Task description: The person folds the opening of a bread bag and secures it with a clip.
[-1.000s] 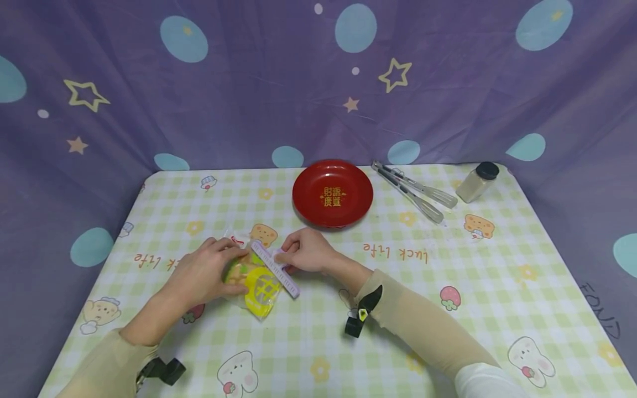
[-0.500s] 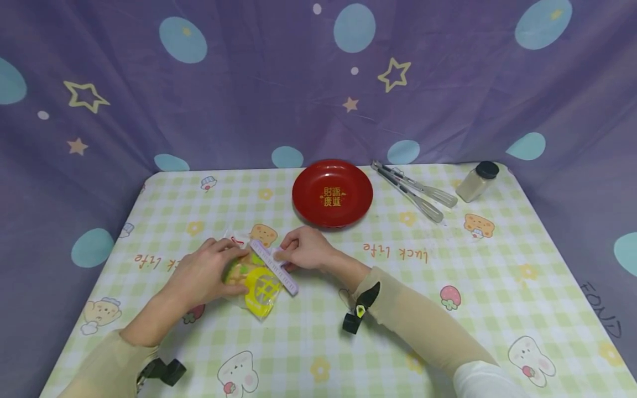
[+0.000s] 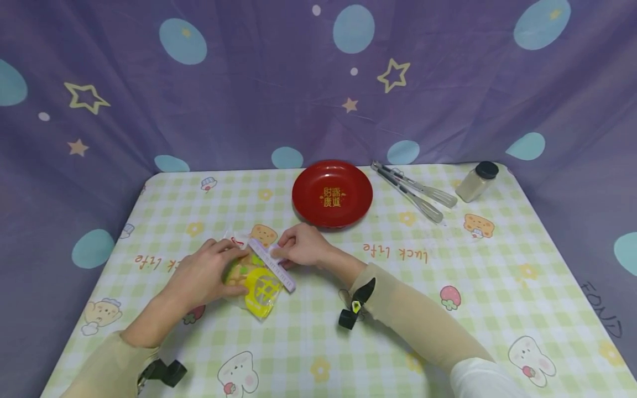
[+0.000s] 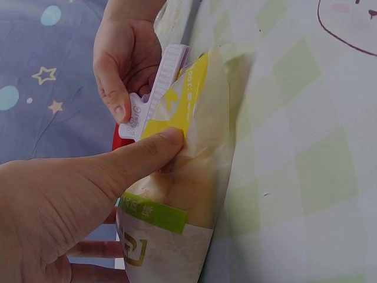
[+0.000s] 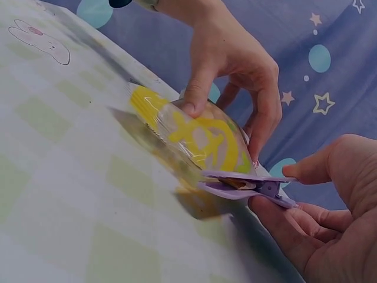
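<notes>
A clear packet (image 3: 260, 293) with yellow and green print and pale yellowish food inside lies left of centre in the head view. My left hand (image 3: 206, 271) grips its left side, thumb near, fingers across the far side. With thumb and fingers, my right hand (image 3: 303, 247) pinches the handles of a long lilac bag clip (image 3: 271, 265). In the right wrist view the bag clip (image 5: 247, 184) has its jaws apart, with the packet's edge between them. The left wrist view shows the thumb pressing the packet (image 4: 177, 194) and the clip bar along its far edge.
Behind the hands stands a red plate (image 3: 332, 213) with gold characters. Metal tongs (image 3: 415, 190) lie to its right, and a jar (image 3: 475, 185) with a black lid is at the back right corner. A checked cloth (image 3: 388, 298) covers the table; a purple curtain hangs behind.
The right hand and the bag clip have shifted slightly left and away from me, farther over the packet's edge. The left hand and packet stay in place.
</notes>
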Motion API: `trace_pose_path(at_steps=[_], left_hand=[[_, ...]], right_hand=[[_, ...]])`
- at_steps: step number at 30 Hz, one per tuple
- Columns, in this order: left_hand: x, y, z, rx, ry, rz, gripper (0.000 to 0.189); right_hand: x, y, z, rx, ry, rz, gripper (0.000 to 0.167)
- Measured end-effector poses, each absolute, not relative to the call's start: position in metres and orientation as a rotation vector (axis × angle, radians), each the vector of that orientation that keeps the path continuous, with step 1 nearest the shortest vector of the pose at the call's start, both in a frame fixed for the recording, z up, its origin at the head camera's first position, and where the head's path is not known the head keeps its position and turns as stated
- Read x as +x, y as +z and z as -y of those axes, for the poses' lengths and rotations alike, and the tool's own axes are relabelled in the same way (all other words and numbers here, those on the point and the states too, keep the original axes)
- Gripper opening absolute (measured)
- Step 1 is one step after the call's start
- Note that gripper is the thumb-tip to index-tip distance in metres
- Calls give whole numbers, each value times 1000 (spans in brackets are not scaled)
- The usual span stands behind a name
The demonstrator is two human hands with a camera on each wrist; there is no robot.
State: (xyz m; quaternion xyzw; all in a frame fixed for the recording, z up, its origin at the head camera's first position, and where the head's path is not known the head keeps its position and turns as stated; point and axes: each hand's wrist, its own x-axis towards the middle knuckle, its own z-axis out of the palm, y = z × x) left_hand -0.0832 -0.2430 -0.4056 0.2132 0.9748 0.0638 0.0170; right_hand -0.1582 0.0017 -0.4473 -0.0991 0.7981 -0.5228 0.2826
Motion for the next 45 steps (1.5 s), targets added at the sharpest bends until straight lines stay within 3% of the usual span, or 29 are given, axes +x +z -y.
trace_pose_path(at_steps=[45], left_hand=[[-84,-403,241,671,170,-3031,76]], right_hand=[[-168,-450,11,-264,-1402,-2166,18]])
